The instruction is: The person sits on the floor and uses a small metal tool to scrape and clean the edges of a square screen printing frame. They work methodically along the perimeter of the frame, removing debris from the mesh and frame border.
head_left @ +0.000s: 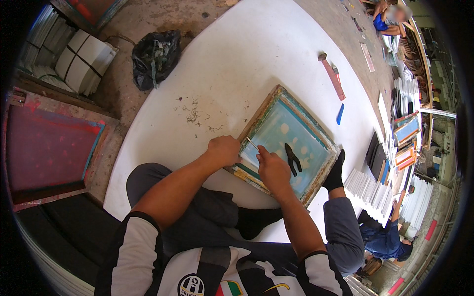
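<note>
Off the table's left edge a red-stained screen frame (49, 150) lay on the floor, with a stack of white panels (79, 61) beyond it and a black plastic bag (154, 58) close to the table's far-left rim, all out of your working space. You sat on the white table (237, 64) itself, legs folded, likely so you could lean straight over the work. Dark scraps and staples (195, 114) lay scattered on the bare top just left of the frame, probably where they dropped as they came out.

Your left hand (223, 150) was closed as a fist over the near-left corner of the wooden screen frame (266, 106), pressing it down, it seemed, so it would not slide. The frame lay tilted across the table's near-right part, its blue mesh (289, 138) facing up.

Your right hand (273, 168) rested on the frame's near edge, fingers pinched shut around a thin pale strip or pin (252, 143) that ran up-left toward your other hand; what it was exactly I could not tell. Black pliers (292, 158) lay loose on the mesh just right of that hand, within easy reach. Your socked foot (336, 172) touched the frame's right corner, perhaps bracing it. Further right, near the table's far-right edge, lay a reddish-handled tool (332, 75) and a blue marker (340, 114).
</note>
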`<state>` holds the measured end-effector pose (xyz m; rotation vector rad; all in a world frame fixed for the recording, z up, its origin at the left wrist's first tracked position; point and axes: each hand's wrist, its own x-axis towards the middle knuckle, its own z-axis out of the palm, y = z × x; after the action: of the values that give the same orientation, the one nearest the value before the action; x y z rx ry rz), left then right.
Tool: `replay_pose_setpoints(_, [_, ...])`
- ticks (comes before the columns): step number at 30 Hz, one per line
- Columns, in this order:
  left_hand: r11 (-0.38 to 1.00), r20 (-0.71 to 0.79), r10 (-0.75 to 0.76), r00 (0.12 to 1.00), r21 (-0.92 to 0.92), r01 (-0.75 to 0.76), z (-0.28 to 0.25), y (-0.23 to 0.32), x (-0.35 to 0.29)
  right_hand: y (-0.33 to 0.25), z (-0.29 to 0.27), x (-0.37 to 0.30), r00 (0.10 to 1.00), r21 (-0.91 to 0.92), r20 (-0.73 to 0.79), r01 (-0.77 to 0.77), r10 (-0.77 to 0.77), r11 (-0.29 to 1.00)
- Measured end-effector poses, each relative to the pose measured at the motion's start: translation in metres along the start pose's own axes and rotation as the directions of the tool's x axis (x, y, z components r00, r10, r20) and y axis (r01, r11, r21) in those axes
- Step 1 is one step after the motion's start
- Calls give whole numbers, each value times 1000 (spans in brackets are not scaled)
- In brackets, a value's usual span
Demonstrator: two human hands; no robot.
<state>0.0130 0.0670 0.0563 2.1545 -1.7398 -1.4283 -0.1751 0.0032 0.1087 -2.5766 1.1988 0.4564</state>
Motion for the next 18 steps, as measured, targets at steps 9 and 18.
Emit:
replay_pose_setpoints(9, [999,-47,30,998,33,-29,3,-3,-1,-10,2,4,997,94,74,-15,8,995])
replay_pose_setpoints(18, [1000,-11,23,1000,7,-23,0,-1,1,54,44,28,884,864,457,-415,-97,286])
